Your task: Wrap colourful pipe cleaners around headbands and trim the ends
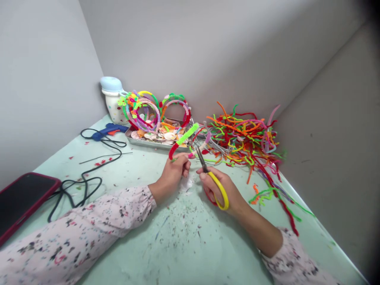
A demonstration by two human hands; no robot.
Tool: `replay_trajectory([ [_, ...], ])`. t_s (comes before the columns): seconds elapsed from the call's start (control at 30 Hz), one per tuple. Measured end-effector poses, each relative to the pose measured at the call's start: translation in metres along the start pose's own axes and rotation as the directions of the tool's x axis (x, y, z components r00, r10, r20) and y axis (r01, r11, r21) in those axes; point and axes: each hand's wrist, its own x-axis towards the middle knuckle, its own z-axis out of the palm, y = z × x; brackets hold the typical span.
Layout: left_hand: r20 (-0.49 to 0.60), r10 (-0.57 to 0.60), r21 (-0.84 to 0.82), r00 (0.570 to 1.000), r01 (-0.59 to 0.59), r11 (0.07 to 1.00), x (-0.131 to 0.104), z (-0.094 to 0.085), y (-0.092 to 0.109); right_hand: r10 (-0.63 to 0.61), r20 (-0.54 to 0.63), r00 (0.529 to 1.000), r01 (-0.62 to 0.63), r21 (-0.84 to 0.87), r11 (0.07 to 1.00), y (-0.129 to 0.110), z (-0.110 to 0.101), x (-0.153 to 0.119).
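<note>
My left hand [175, 173] is closed on a headband [187, 134] wrapped in fuzzy pipe cleaner, with lime green, red, pink, white and lilac stretches. Its ends point up and away from me. In my right hand [222, 190] is a pair of scissors [218, 186] with yellow and red handles. The dark blades point up and to the left, close beside the pinkish-white side of the headband. Whether the blades touch it, I cannot tell. Below my left hand, a crumpled whitish piece [187, 184] lies on the table.
Behind my hands, a metal tray [154, 146] holds shells and several finished headbands [145, 113]. A tangled heap of pipe cleaners [243, 130] spreads to the right. At left are a lidded cup [114, 103], a blue glue gun [108, 131], its black cord [86, 182] and a phone [26, 202].
</note>
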Motion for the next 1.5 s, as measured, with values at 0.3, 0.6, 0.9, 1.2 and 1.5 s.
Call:
replay_trajectory([
  [0.3,0.001,0.007,0.1,1.0,-0.007,0.995,0.0,0.001,0.0,-0.379,-0.103,0.92,0.09,-0.883,0.46,0.0,-0.008,-0.002],
  [0.6,0.033,-0.006,0.114,0.999,0.002,0.993,-0.002,0.002,-0.005,-0.336,-0.067,0.94,-0.023,-0.991,0.133,-0.005,-0.001,-0.005],
  [0.9,0.012,-0.027,0.03,1.0,0.027,0.999,-0.003,0.003,-0.009,-0.29,-0.063,0.955,-0.054,-0.998,0.039,-0.001,0.006,-0.007],
  [1.2,0.008,-0.059,0.062,0.998,0.058,0.996,-0.002,0.0,-0.016,-0.226,-0.084,0.97,-0.091,-0.996,-0.021,0.0,0.014,-0.011],
  [1.5,0.005,-0.063,0.134,0.998,0.061,0.989,-0.004,0.0,-0.015,-0.221,-0.063,0.973,-0.069,-0.997,-0.022,-0.005,0.017,-0.015],
])
